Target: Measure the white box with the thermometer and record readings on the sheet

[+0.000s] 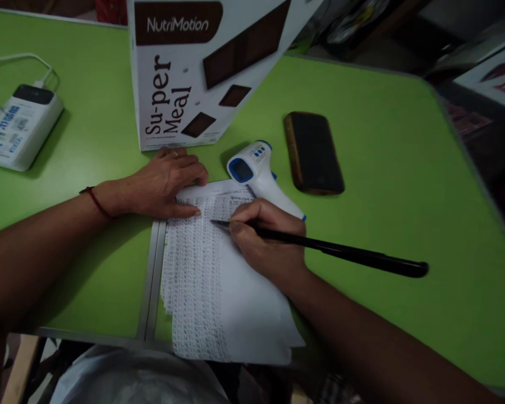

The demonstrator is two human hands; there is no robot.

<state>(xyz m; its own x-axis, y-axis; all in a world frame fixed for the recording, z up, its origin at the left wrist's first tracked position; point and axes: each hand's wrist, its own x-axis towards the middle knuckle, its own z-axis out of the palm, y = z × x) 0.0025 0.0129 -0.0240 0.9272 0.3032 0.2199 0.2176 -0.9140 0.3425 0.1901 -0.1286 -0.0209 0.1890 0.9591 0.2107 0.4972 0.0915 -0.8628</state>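
Observation:
My right hand grips a long black pen, its tip close to a sheet of paper. Rows of small handwritten marks cover the left part of that sheet, while its lower right is blank. More sheets lie under it, and the stack hangs slightly past the table's near edge. My left hand rests at the paper's upper left corner, fingers bent loosely and thumb stretched onto the sheet, holding nothing. Just beyond the right hand lies a white and blue infrared thermometer, its handle partly hidden behind the hand.
A white NutriMotion box stands just past my left hand. On the right lies a phone in a brown case. At far left is a white power bank with a cable. A metal seam crosses the green table.

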